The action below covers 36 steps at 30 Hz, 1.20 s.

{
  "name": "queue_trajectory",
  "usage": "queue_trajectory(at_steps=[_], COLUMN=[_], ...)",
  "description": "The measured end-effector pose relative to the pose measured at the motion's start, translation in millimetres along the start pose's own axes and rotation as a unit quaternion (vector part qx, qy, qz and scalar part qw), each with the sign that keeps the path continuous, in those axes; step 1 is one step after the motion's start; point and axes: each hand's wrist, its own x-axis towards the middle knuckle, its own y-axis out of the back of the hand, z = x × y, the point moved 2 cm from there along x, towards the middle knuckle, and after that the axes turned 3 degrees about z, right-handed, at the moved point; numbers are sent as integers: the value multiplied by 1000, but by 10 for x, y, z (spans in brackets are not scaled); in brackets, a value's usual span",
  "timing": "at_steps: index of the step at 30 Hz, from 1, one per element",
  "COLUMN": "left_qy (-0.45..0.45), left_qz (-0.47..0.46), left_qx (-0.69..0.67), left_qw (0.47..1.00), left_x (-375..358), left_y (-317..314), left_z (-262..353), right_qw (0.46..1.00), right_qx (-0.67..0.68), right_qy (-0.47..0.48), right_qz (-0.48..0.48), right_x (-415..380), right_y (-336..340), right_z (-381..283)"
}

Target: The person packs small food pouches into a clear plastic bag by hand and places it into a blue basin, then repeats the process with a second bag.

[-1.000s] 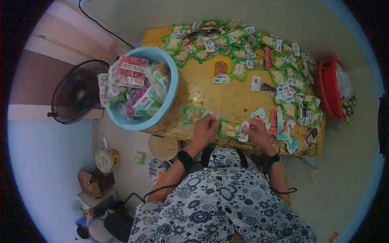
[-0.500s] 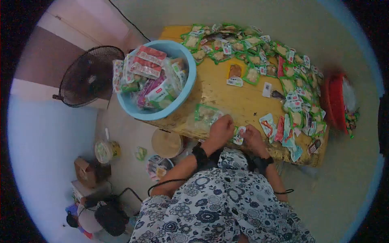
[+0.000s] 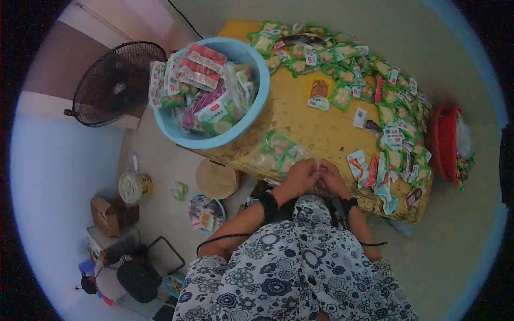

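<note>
A clear plastic bag with several green-edged food packets inside lies at the table's near edge. My left hand is closed on the bag's right end. My right hand is right beside it, fingertips pinched together at the same end of the bag, almost touching the left. The fingers hide the exact grip. To the right of my right hand lie a white-and-blue packet and a red packet.
A blue basin full of bagged packets stands on the yellow table at left. Many green-edged packets line the back and right edges. A red basin is beyond the right edge; a fan stands at left, a round stool below.
My hands have come together at the bag's end. The small packet seen between them earlier no longer shows there. The camera view has shifted slightly.
</note>
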Motion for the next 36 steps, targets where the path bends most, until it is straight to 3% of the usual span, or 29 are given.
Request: queue_trajectory(at_steps=[4,6,8,10,12,15,17,18,21,27,29,32,35,36], left_qy=[32,42,24,17,22,43,-12,-40,34,157,153,221,312,340], left_qz=[-8,-8,5,0,-22,133,214,251,217,146,193,125,75,75], left_qx=[-28,-84,-50,-29,-19,26,164,231,248,218,163,13,-137,-179], left_qw=[999,996,998,999,999,990,963,939,944,952,956,967,937,920], left_x=[1,-8,-7,10,45,20,-3,-28,-127,-214,-212,-139,-140,-156], left_y=[70,105,62,55,149,416,725,873,1156,1099,1035,1037,965,943], left_z=[133,199,138,121,86,-63,-65,-42,-31,-533,-490,-733,-462,-331], right_qw=[999,997,972,952,957,988,995,996,992,994,993,994,989,987], right_qx=[31,-60,-198,-289,-284,-152,-94,-88,-81,-93,-113,-96,-100,-129], right_qy=[-13,18,77,73,47,-5,-10,31,95,58,37,-1,107,98], right_qz=[-15,-46,-95,-62,-37,-15,-9,0,13,16,-14,-44,-9,-8], right_x=[8,166,307,426,484,285,137,190,369,340,416,448,459,487], right_y=[-98,-85,-96,-76,-54,-271,-380,-364,-315,-334,-293,-224,-148,-129], right_z=[-45,92,101,290,378,-146,-493,-390,-104,-214,-206,-278,-276,-256])
